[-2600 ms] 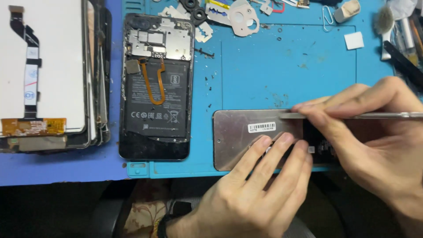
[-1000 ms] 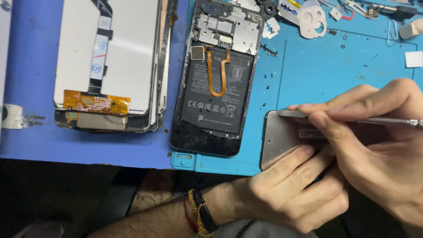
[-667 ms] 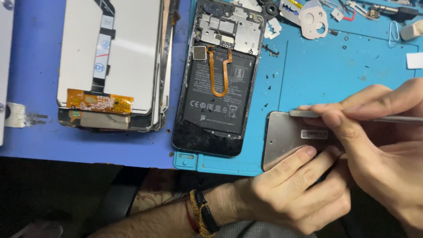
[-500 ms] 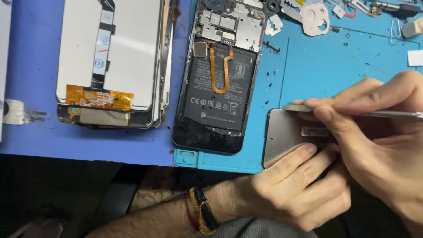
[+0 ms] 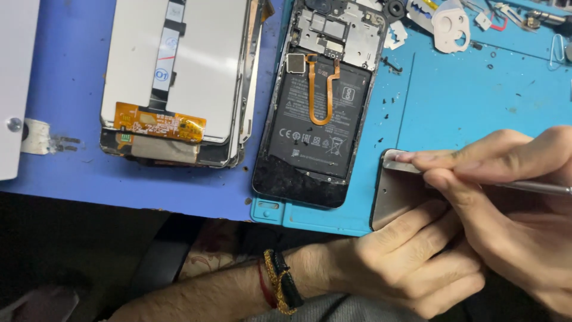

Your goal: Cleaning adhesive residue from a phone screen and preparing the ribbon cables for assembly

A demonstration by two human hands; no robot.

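Grey metal plate point(image 5: 398, 200) pinned at the mat's point(image 5: 476, 101) near edge, still being worked.
Your left hand point(image 5: 411, 262) presses its fingers flat on the plate; your right hand point(image 5: 506, 197) pinches one thin metal tool point(image 5: 536, 188) against its top edge. Beyond: one opened phone point(image 5: 322, 101), back already off, and one stack of screens point(image 5: 179, 83) on the blue surface point(image 5: 65, 77).

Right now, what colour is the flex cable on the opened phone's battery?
Orange flex cable, clearest in the head view.
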